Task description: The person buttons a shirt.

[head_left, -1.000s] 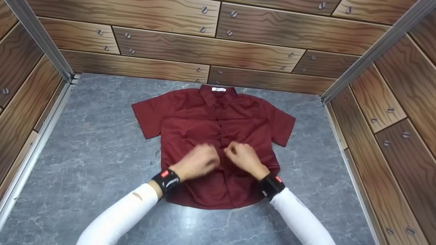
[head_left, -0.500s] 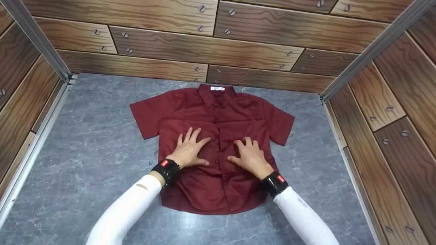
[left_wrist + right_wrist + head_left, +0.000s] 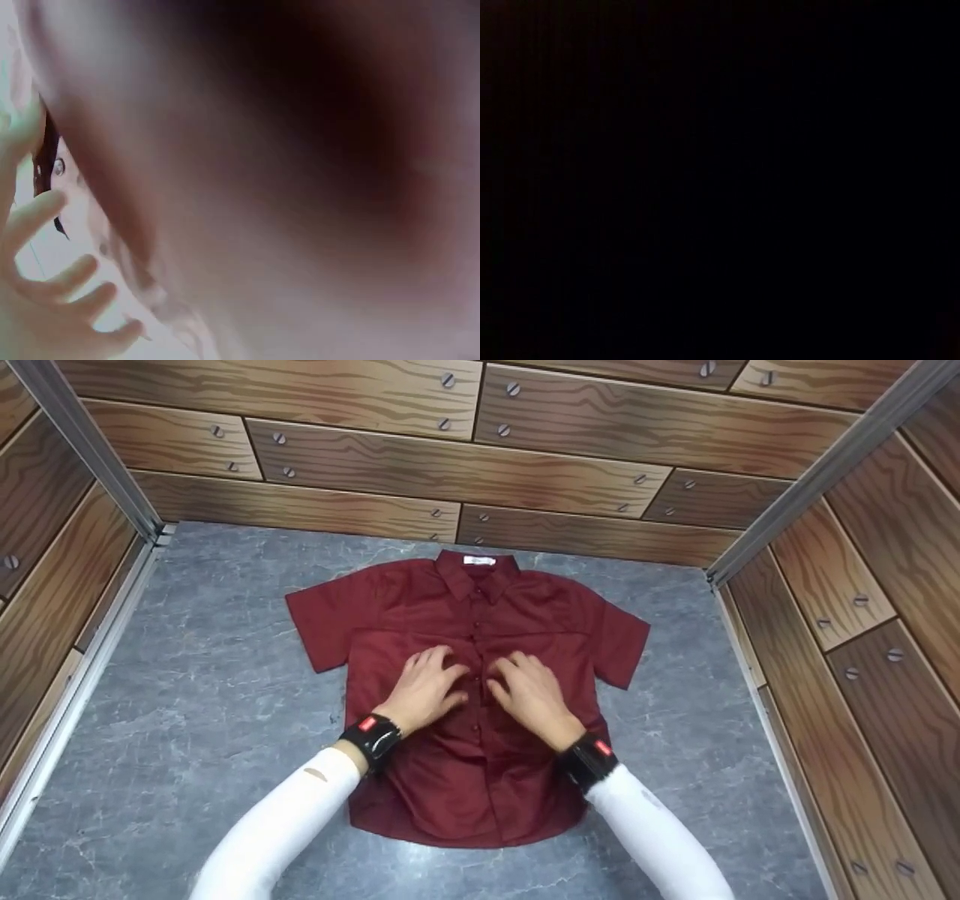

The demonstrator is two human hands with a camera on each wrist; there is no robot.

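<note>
A dark red short-sleeved shirt [image 3: 427,802] lies front up, its collar [image 3: 480,577] with a white label at the far side. Over the left half of its front is my left hand [image 3: 424,686], fingers loosely bent and apart from the thumb. My right hand [image 3: 531,697] mirrors it on the other side of the button placket [image 3: 476,727]. Nothing shows between the fingers of either hand. Whether the fingertips touch the cloth is hard to tell. The left wrist view is mostly a blur, with spread fingers [image 3: 75,277] at its left edge. The right wrist view is black.
The shirt lies on a grey marbled surface [image 3: 202,675]. Wood-patterned walls [image 3: 360,457] with metal corner rails [image 3: 817,465] enclose it at the back and both sides. Black bands [image 3: 373,739] sit on both wrists above white sleeves.
Both hands were curled near the placket, then spread apart flat over the front. Now they have come back closer together, fingers bent. The shirt's hem has shifted slightly toward me.
</note>
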